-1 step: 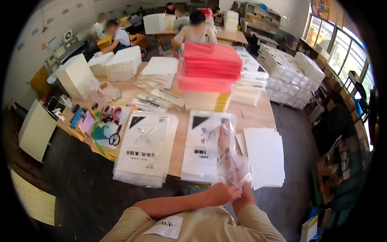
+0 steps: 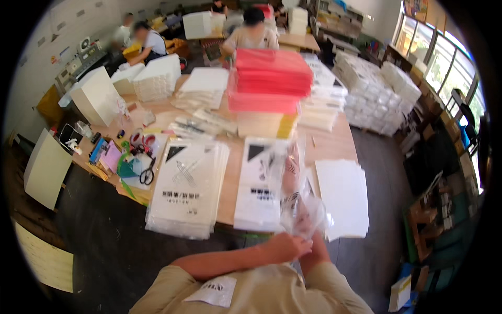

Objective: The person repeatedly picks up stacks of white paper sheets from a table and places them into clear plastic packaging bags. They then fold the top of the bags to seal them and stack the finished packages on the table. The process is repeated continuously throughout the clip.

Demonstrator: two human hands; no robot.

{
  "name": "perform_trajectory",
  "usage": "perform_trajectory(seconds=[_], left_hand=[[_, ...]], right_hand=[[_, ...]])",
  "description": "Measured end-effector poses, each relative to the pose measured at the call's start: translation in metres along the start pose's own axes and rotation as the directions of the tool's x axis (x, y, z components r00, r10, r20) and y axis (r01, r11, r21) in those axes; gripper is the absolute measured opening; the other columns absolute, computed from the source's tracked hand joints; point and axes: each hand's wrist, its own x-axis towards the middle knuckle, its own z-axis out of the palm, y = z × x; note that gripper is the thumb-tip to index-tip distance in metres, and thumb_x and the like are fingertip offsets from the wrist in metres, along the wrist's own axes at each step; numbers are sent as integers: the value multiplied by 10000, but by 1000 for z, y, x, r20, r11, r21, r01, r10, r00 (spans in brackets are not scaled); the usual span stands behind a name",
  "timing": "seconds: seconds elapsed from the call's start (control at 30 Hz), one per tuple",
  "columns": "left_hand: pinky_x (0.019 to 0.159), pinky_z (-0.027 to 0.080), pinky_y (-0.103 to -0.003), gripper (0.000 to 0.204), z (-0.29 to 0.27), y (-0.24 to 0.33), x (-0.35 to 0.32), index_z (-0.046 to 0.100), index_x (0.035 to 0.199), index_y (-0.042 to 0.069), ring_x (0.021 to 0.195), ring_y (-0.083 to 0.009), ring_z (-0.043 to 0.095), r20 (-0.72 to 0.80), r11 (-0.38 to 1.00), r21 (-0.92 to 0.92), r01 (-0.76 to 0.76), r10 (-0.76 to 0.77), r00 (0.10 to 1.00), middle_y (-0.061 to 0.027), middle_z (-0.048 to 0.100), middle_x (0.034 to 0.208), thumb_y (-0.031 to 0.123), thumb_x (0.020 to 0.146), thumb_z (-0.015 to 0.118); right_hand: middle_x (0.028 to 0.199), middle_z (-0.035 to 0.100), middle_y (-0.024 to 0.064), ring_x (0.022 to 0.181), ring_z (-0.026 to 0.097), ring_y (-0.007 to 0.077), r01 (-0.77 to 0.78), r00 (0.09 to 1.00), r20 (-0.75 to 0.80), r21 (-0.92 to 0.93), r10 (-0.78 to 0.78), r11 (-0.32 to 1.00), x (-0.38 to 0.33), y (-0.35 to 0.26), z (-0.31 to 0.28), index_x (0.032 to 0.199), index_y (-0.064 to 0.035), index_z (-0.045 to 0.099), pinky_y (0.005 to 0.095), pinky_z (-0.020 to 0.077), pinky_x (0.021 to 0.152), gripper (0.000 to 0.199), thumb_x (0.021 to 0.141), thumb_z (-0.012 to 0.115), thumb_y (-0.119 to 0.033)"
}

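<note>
My right hand (image 2: 292, 166) and forearm reach up inside a clear plastic bag (image 2: 308, 214). Blurred through the film, the hand looks stretched out over a printed white paper pack (image 2: 254, 193). At the bag's near end, my left hand (image 2: 293, 246) is closed, pinching the film beside my right forearm. The bag is crumpled around the forearm and covers the right part of that pack. Left of it lies a stack of printed packs in clear sleeves (image 2: 185, 183). To the right is a stack of blank white sheets (image 2: 342, 199).
A tall red pile (image 2: 272, 78) stands mid-table, with white paper stacks (image 2: 204, 83) behind. Scissors (image 2: 147, 175) and tape rolls (image 2: 144, 140) lie at the left. Wrapped bundles (image 2: 366, 94) stand beyond the right edge. Across the table is a co-worker (image 2: 253, 39).
The view has shifted slightly, so the table sits a little higher. My right hand and the bag reach slightly farther over the printed pack. My left hand still pinches the film.
</note>
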Motion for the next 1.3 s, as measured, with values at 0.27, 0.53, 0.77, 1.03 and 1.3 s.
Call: perform_trajectory(seconds=[0.27,0.53,0.77,1.03,1.3], left_hand=[[555,529,-293,441,-59,-3,-22,673,1085,40,652,-194,656,-105,994,-95,57,-67,992,-90,680,951,397,834,743],[952,472,-418,726,8,-151,-104,316,1471,49,1238,-260,495,115,56,-843,535,-953,281,-138,423,1452,523,971,545],[867,521,-403,436,39,-204,-55,518,1303,46,1071,-207,604,250,-196,-927,320,-958,137,-98,600,1224,345,986,538],[704,571,-351,337,40,-259,-38,593,1153,20,896,-208,677,125,-113,-972,205,-991,50,-106,677,1056,306,1029,462],[637,563,-344,324,84,-323,-84,589,1117,74,821,-186,677,214,-217,-923,319,-976,-44,-67,692,1006,345,1042,429]], right_hand=[[1483,414,74,1326,438,191,-496,868,295,460,401,736,23,-47,36,1533,-176,235,392,387,1058,578,1038,364,-447],[1586,291,101,1417,345,231,-383,923,191,534,333,754,6,-74,38,1586,-243,105,450,299,1128,648,1040,339,-501],[1576,306,136,1419,341,229,-373,925,264,499,273,782,-4,-54,43,1583,-121,73,340,239,1168,602,1074,298,-352],[1461,416,252,1333,421,376,123,957,290,-345,-19,931,-49,24,-5,1519,-2,246,413,338,1103,569,994,402,-157],[1479,373,306,1390,363,413,-39,916,331,-491,228,870,-153,-4,-29,1495,23,284,413,333,1122,600,978,546,-132]])
